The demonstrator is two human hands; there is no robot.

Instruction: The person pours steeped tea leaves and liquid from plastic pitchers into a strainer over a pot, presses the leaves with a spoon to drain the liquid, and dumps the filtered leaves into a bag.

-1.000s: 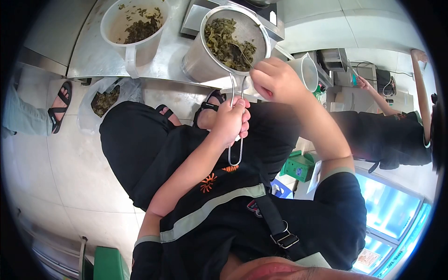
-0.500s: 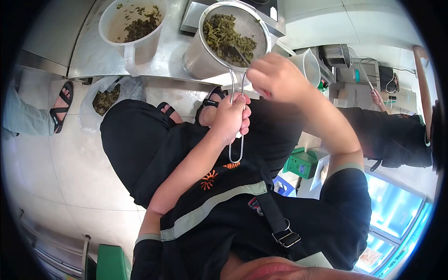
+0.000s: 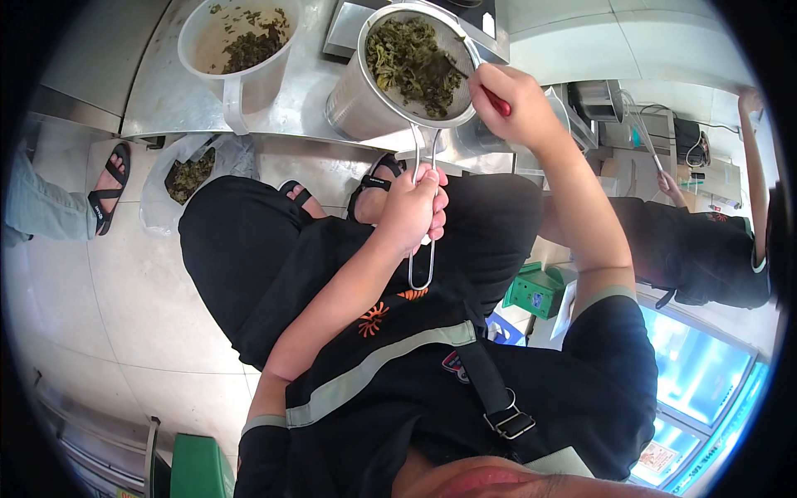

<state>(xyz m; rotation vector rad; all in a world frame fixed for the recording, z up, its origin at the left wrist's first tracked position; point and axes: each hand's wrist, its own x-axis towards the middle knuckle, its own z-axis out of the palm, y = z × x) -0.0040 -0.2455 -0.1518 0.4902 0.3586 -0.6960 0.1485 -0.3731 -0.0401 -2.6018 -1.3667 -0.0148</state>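
My left hand (image 3: 415, 209) is wrapped around the long wire handle of a mesh strainer (image 3: 457, 70). The strainer's bowl lies over the mouth of a tall metal container (image 3: 353, 100) and holds wet dark-green leaves (image 3: 407, 62). In my right hand (image 3: 519, 108), closed at the strainer's right rim, is a utensil with a red handle (image 3: 496, 101). Its far end reaches into the leaves, so I cannot tell its exact kind. Left of the container stands a white plastic pitcher (image 3: 189, 46) with more leaves inside.
A clear plastic bag (image 3: 154, 199) of leaves sits on the floor below the steel counter (image 3: 154, 87). Someone's sandalled foot (image 3: 110, 187) is at the left. On the right, another person's hand (image 3: 667, 184) holds a whisk (image 3: 643, 129). A green scale (image 3: 534, 290) stands behind my leg.
My right hand has moved slightly up and right, turning so the red handle shows. The leaves have shifted and spread in the strainer. My left hand stays put.
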